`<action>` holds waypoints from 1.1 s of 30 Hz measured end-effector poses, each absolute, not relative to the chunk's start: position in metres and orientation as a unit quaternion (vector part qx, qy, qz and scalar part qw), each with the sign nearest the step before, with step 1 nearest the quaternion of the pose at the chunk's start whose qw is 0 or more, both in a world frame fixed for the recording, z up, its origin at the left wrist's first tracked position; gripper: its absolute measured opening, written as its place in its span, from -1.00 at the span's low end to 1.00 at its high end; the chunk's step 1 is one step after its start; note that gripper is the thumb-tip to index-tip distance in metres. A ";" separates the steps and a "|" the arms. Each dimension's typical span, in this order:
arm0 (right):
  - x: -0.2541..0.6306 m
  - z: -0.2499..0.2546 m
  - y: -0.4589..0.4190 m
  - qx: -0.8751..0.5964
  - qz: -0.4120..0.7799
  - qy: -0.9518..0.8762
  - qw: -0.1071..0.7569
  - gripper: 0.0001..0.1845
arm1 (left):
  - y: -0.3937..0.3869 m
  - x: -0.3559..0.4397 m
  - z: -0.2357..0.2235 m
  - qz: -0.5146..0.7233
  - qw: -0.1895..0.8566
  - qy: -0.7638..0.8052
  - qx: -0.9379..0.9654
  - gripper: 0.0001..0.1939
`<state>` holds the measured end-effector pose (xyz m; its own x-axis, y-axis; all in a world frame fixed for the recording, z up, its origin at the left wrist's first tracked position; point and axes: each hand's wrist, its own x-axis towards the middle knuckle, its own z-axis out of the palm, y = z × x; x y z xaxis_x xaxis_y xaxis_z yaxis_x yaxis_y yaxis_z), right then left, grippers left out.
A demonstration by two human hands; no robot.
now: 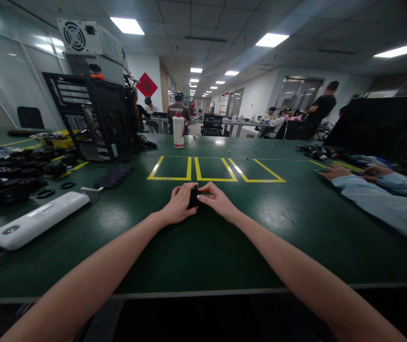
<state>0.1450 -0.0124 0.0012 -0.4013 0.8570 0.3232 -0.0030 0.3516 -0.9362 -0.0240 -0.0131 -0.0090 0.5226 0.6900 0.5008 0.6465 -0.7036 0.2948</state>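
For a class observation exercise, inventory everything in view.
Table: 1, green, foreground
Small object: 1, black, between hands
Tape frames: 3, yellow, beyond hands
Cup: 1, mainly white, beyond frames
Power strip: 1, white, left
Computer case: 1, black, left
Metal boxes: 2, grey, atop case
Loose parts: many, dark, left
Wall diamond: 1, red, background
Ceiling lights: several, white, overhead
People: several, mixed clothing, background
Neighbour's sleeves: 2, blue, right
Left hand: 1, bare, holding object
Right hand: 1, bare, at object
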 end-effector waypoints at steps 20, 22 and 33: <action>0.146 0.000 -0.010 -0.320 0.461 -0.700 0.442 -0.80 | -0.014 -0.025 -0.008 0.302 0.036 0.382 0.873 -0.37; 0.145 -0.001 -0.010 -0.317 0.461 -0.699 0.446 -0.81 | -0.014 -0.025 -0.008 0.302 0.036 0.381 0.873 -0.37; 0.145 0.004 -0.011 -0.351 0.484 -0.683 0.420 -0.72 | -0.013 -0.025 -0.009 0.305 0.035 0.380 0.873 -0.36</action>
<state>0.1447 -0.0111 0.0040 -0.4007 0.8858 0.2342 0.0732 0.2857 -0.9555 -0.0250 -0.0135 -0.0089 0.5259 0.6845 0.5048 0.6416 -0.7089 0.2928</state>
